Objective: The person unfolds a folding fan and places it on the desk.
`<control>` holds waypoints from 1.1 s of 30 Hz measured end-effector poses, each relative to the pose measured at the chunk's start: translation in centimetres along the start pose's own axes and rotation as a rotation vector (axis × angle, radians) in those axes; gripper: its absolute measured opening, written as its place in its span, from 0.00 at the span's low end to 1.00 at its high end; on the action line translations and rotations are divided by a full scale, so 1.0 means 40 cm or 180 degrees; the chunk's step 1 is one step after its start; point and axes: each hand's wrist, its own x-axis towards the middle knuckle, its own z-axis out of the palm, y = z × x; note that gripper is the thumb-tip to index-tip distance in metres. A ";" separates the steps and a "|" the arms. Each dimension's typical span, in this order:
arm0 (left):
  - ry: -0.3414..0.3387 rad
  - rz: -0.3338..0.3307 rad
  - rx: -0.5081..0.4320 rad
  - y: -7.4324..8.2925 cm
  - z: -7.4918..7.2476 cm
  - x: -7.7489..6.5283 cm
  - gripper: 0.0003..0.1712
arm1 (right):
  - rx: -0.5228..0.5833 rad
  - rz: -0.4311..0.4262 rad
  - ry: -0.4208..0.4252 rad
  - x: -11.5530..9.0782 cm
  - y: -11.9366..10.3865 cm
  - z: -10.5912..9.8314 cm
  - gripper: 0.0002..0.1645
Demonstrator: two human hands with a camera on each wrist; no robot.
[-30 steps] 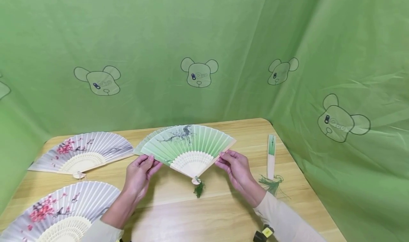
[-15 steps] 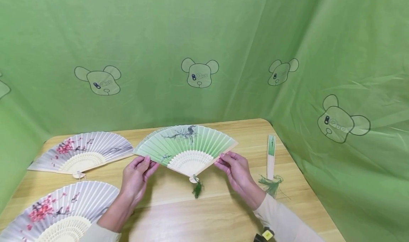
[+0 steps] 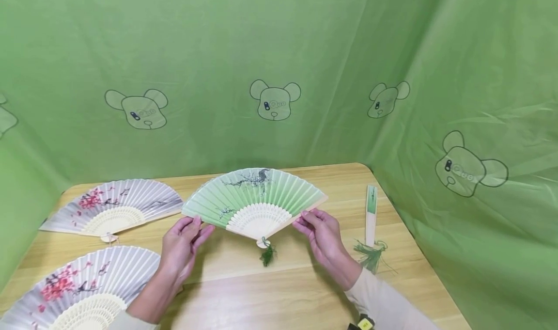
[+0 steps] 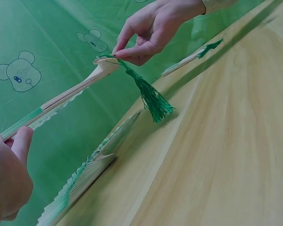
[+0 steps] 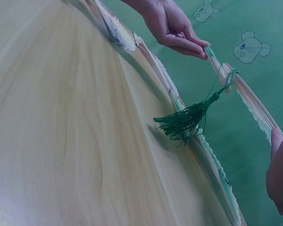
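Observation:
Both hands hold up a spread green folding fan [image 3: 287,189] with a dark branch print and pale openwork ribs. My left hand [image 3: 178,247] pinches its left guard stick near the outer corner. The right hand [image 3: 323,235] pinches the right guard stick, thumb on top. From the pivot hangs a green tassel [image 4: 151,99], above the tabletop. Under the raised fan, the left wrist view shows another spread green fan [image 4: 87,179] lying on the table; in the head view the held fan hides it almost wholly.
Two spread grey-white fans with pink blossoms, a far one [image 3: 144,199] and a near one [image 3: 131,267], lie at the left. A folded green fan [image 3: 370,223] with tassel lies at the right. Green curtains [image 3: 209,39] surround the wooden table [image 3: 244,301].
The left hand has moved slightly left and down, and the held fan has spread wider to the left. It now covers the green fan behind it. The right hand has barely moved.

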 end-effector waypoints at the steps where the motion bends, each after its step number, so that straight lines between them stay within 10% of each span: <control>1: -0.0010 -0.0009 0.0019 0.000 -0.003 -0.002 0.02 | 0.0006 -0.0010 -0.0001 -0.001 0.001 0.000 0.06; 33: 0.0018 -0.0029 -0.0046 -0.010 -0.038 -0.056 0.10 | -0.0011 -0.0110 0.0137 -0.032 0.032 -0.002 0.09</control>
